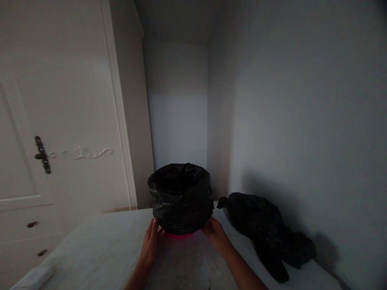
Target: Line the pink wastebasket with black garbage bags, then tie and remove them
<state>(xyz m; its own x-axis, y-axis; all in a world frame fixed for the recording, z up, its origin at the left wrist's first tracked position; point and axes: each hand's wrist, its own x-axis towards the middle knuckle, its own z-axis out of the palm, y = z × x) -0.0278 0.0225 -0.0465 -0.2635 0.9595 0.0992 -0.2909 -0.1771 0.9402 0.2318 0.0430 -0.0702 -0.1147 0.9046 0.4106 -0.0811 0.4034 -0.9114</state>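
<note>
A pink bin stands on the table, lined with a black trash bag whose top is folded down over the outside. Only a strip of pink shows at the base. My left hand is at the lower left side, thumb up against the bag and other fingers partly hidden. On the lower right side, my right hand grips the covered bin, its fingertips tucked behind the bag. The opening faces up, and its inside is dark.
A crumpled black plastic bag lies on the table's right side by the grey wall. White wardrobe with dark handles stands at left. A pale object sits at the near left corner of the light-coloured table.
</note>
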